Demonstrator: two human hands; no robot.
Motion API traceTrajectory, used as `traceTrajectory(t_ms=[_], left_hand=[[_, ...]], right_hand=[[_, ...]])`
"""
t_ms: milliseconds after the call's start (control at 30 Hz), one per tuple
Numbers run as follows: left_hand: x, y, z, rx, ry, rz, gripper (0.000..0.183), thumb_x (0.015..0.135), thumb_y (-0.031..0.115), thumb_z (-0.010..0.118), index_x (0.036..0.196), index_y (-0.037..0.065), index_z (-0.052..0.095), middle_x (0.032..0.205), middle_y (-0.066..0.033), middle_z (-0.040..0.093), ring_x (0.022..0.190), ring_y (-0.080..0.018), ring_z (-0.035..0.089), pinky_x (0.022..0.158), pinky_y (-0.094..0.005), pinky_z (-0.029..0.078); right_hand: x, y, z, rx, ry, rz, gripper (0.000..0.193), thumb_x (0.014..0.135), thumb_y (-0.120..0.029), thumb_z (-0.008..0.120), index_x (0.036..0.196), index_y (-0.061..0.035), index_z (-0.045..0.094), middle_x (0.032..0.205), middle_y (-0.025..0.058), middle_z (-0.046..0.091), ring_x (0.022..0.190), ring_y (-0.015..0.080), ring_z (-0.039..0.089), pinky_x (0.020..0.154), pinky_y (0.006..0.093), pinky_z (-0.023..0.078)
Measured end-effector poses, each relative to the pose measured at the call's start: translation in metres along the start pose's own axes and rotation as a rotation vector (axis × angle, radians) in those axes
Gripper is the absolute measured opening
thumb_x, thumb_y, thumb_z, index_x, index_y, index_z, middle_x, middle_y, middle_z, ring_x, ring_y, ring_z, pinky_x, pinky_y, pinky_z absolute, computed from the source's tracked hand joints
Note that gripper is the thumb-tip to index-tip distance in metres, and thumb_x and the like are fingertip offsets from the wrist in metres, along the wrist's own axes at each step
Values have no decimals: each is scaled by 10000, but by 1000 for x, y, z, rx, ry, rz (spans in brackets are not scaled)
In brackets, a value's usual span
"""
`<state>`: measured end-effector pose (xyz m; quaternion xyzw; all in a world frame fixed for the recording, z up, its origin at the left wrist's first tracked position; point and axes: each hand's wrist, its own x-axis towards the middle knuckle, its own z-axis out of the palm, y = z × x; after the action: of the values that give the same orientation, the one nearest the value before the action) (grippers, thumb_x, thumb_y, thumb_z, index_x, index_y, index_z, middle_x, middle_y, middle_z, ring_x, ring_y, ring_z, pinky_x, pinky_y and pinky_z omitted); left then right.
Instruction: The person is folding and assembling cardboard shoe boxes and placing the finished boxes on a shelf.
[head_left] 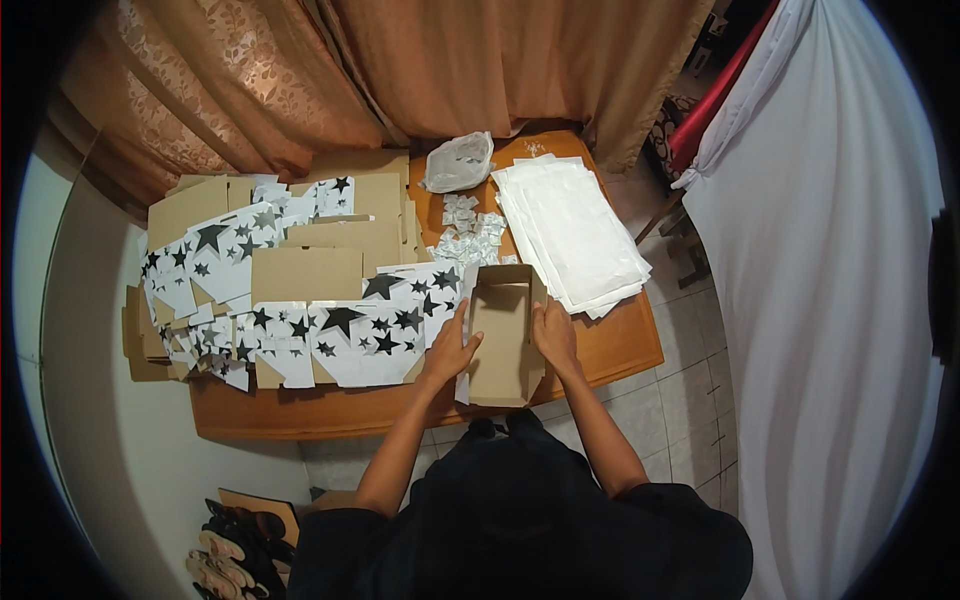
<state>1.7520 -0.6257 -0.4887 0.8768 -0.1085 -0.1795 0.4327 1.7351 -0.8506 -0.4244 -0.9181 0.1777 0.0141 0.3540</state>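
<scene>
An open cardboard box (502, 375), brown inside, is held between my two hands at the front edge of the table. My left hand (452, 350) grips its left wall, thumb over the rim. On the opposite wall my right hand (554, 335) is closed in the same way. The inside of the box looks bare. To its left lie flat box blanks (367, 345), white with black stars, mixed with plain brown ones (306, 274). Just beyond the box is a heap of small white packets (470, 242).
A stack of large white sheets (575, 230) covers the table's right side. A crumpled translucent plastic bag (459, 162) sits at the back. Brown curtains (500, 70) hang behind the wooden table (300, 424), and a white cloth (830, 300) hangs at right. Shoes (235, 550) stand lower left.
</scene>
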Motion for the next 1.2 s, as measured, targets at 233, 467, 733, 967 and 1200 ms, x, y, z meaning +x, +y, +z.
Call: traceTrajectory(t_ms=[233, 467, 733, 967, 1200], left_hand=[[7, 0, 14, -20, 25, 5, 789, 976, 395, 607, 1615, 152, 214, 1409, -278, 518, 1313, -422, 502, 1110, -486, 387], [4, -5, 6, -60, 19, 61, 757, 934, 255, 647, 1596, 187, 286, 1341, -285, 573, 1174, -371, 611, 940, -390, 515], [-7, 23, 2, -203, 53, -174, 762, 890, 203, 597, 1584, 169, 284, 1250, -268, 662, 1066, -400, 695, 943, -453, 520], [-9, 19, 10, -138, -43, -154, 732, 957, 364, 628, 1588, 171, 310, 1351, -259, 602, 1056, -384, 649, 995, -435, 489], [-12, 36, 11, -114, -37, -101, 658, 1000, 329, 596, 1586, 199, 327, 1402, -261, 545, 1262, -411, 497, 1082, -456, 419]], right_hand=[[24, 12, 1, 153, -217, -122, 708, 998, -389, 543, 1559, -35, 296, 1416, 355, 432, 1308, 520, 452, 1072, 527, 403], [14, 29, 12, 111, -436, -165, 1041, 892, -657, 624, 1640, -156, 101, 1551, 460, 134, 1475, 581, 167, 1171, 553, 300], [14, 47, 34, 5, -271, -283, 1151, 799, -540, 795, 1639, -182, 95, 1539, 431, 155, 1430, 617, 215, 1135, 616, 324], [9, 49, 47, -22, -234, -321, 1070, 827, -499, 779, 1634, -175, 156, 1540, 404, 188, 1436, 582, 230, 1152, 589, 293], [19, 69, 46, -12, -289, -343, 976, 880, -448, 736, 1632, -164, 181, 1554, 402, 187, 1417, 593, 260, 1145, 572, 310]])
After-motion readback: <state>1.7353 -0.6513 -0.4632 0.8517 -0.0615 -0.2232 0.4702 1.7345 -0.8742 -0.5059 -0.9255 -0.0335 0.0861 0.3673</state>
